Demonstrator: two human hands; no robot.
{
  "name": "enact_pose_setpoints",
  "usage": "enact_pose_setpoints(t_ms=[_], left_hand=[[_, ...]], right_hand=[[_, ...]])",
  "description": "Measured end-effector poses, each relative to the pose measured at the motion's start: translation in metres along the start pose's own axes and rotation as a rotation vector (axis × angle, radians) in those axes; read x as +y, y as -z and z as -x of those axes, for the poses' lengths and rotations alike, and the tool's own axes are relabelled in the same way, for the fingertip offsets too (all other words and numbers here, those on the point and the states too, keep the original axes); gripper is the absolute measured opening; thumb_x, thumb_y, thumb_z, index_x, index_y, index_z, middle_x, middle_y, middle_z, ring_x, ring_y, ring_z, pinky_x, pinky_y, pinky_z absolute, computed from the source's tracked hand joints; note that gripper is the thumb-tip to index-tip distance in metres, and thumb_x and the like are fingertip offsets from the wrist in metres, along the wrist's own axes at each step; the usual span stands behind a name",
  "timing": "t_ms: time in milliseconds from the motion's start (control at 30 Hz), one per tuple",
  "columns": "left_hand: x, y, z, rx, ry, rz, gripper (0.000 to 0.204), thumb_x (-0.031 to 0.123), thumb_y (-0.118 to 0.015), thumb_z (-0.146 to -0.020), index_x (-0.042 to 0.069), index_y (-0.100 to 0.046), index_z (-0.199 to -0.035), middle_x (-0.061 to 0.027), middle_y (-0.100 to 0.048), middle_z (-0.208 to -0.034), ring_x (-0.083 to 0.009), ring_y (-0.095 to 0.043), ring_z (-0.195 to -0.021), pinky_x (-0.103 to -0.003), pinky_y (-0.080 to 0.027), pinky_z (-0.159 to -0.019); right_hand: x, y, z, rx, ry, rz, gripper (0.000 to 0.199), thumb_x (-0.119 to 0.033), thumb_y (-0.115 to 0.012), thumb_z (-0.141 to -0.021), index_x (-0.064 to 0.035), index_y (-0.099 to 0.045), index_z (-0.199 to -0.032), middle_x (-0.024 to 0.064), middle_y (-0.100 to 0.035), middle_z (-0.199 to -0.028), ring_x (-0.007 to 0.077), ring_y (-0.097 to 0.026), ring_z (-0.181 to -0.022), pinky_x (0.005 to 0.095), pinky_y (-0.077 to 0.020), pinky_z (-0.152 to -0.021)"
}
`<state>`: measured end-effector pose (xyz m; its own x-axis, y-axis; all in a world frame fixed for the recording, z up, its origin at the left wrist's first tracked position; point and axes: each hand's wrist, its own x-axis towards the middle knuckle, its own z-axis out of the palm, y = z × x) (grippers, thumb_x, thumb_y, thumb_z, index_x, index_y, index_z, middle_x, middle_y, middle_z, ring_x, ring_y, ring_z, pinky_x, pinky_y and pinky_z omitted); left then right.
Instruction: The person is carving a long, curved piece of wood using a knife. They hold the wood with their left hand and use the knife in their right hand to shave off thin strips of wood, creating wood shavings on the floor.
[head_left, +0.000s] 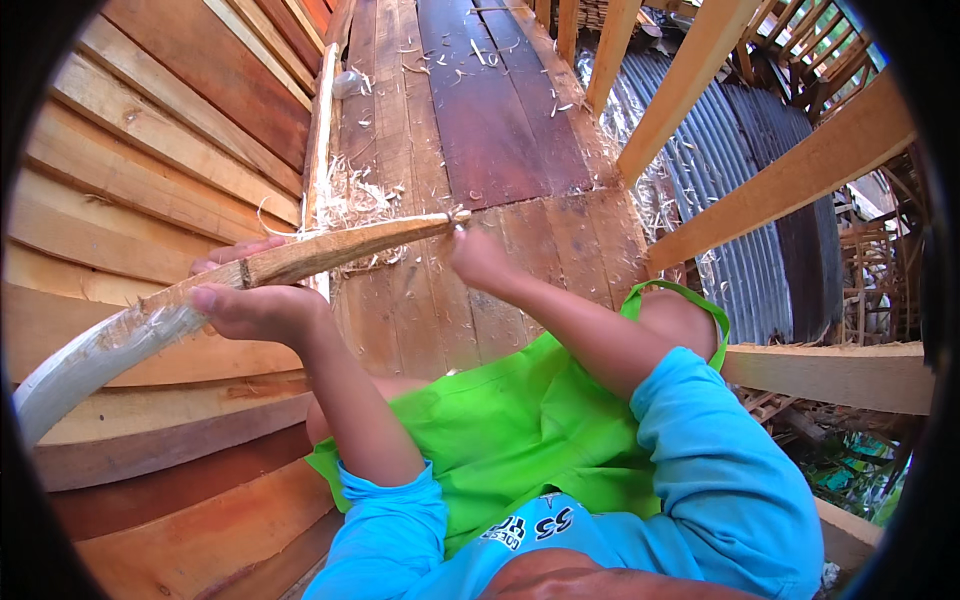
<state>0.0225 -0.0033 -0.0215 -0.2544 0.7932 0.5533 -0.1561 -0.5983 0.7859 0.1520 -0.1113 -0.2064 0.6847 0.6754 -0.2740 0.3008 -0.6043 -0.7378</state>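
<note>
A long piece of wood runs from the left edge of the head view toward the middle. It is pale and whitish at its near left part, brown further along, and narrows to a cut tip. My left hand cups it from below, thumb on the near side and fingertips showing beyond it. At the narrow tip is my right hand, closed and slightly blurred. A small bit of something shiny shows between that fist and the tip; what the fist grips is hidden. A pale shaving curls at the tip.
Pale wood shavings lie heaped by the plank wall and scattered over the plank floor. Wooden rails stand on the right, with corrugated metal sheets beyond them. A bright green apron covers my lap.
</note>
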Motion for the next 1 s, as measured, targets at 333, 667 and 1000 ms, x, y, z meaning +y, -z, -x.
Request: enact_pose_setpoints(t_ms=[333, 667, 1000], left_hand=[[-0.003, -0.001, -0.001, -0.028, -0.055, 0.042, 0.067, 0.066, -0.028, -0.095, 0.003, -0.043, -0.081, -0.0105, -0.048, -0.069, -0.0232, -0.055, -0.059, -0.035, -0.049, -0.055], [0.002, 0.000, -0.001, 0.057, 0.057, 0.008, 0.073, 0.068, -0.036, -0.092, -0.005, -0.043, -0.092, -0.0145, -0.052, -0.075, -0.0252, -0.058, -0.063, -0.036, -0.052, -0.053], [0.000, 0.003, -0.002, 0.003, -0.040, -0.030, 0.073, 0.072, -0.029, -0.092, 0.001, -0.044, -0.081, -0.0106, -0.050, -0.069, -0.0224, -0.056, -0.060, -0.034, -0.050, -0.054]], right_hand=[[0.012, -0.009, -0.005, 0.058, 0.048, -0.028, 0.031, -0.028, -0.036, -0.102, -0.0003, -0.048, -0.095, 0.0229, -0.060, -0.067, 0.0420, -0.061, -0.063, 0.0534, -0.0452, -0.061], [0.042, -0.002, -0.022, 0.133, 0.183, 0.099, 0.036, -0.031, -0.042, -0.100, 0.0024, -0.055, -0.097, 0.0258, -0.064, -0.079, 0.0451, -0.062, -0.074, 0.0547, -0.0469, -0.069], [0.022, 0.026, -0.019, 0.146, 0.198, 0.393, 0.026, -0.027, -0.046, -0.097, -0.0035, -0.058, -0.096, 0.0241, -0.065, -0.082, 0.0399, -0.065, -0.079, 0.0519, -0.0486, -0.069]])
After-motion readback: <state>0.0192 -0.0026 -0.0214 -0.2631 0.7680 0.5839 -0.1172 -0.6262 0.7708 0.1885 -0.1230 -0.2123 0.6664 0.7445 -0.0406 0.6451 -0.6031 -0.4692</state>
